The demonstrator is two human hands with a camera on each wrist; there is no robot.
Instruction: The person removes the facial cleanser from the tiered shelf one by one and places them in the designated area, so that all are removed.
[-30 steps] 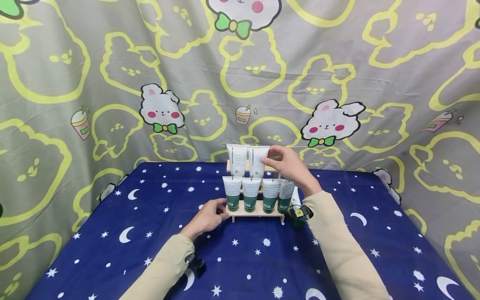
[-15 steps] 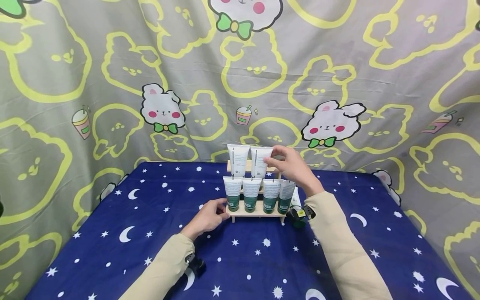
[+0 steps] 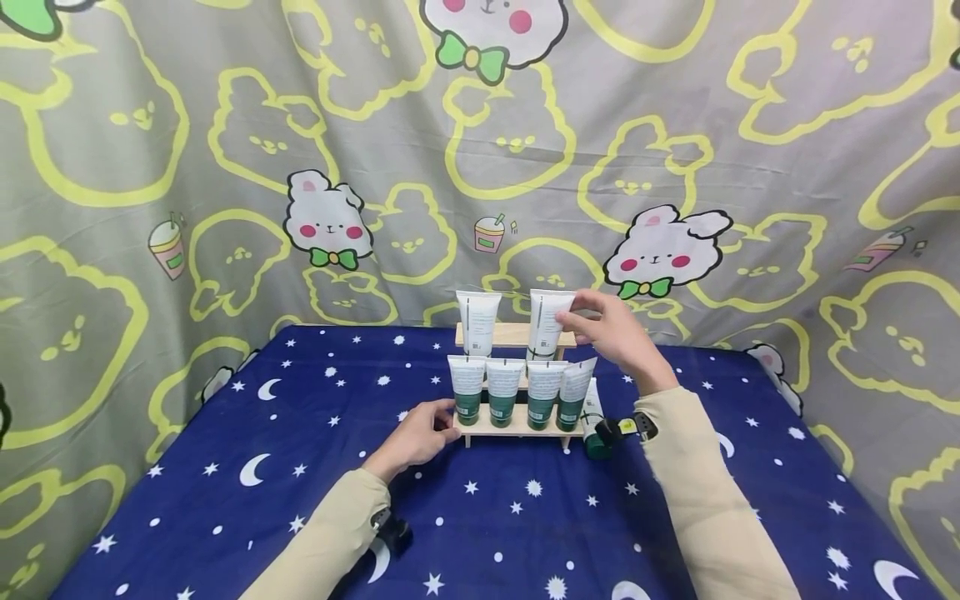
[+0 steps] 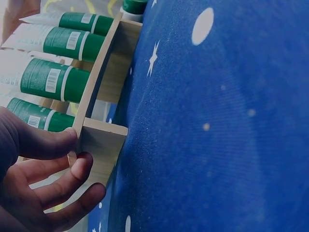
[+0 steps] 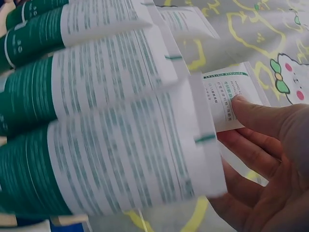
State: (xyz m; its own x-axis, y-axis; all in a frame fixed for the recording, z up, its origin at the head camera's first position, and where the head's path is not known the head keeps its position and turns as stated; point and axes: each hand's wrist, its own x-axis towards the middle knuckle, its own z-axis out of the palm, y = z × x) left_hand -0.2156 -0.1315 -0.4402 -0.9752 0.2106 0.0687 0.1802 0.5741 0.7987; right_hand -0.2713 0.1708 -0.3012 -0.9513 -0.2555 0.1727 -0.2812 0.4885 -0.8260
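Note:
A stepped wooden rack (image 3: 514, 335) stands on the cloth, with several white-and-green squeeze tubes (image 3: 502, 389) upright on its front step. My left hand (image 3: 417, 435) grips the left end of that step; in the left wrist view the thumb (image 4: 53, 144) presses the board's edge, with fingers curled beneath. My right hand (image 3: 621, 332) pinches a white squeeze tube (image 3: 547, 321) near its flat top, over the right part of the back step. In the right wrist view the thumb lies on its printed face (image 5: 224, 99). Another white tube (image 3: 478, 321) stands at the back left. The front row hides the back tubes' lower ends.
One more tube with a green cap (image 3: 597, 446) is just right of the rack, partly behind the rightmost front tube (image 3: 575, 392), which leans right. A blue star-patterned cloth (image 3: 480, 508) covers the table. A grey cartoon-print curtain (image 3: 405, 150) hangs close behind the rack.
My right hand has moved right with the white tube, widening the gap to the back-left tube. The rightmost front tube now leans further right. My left hand has stayed on the rack.

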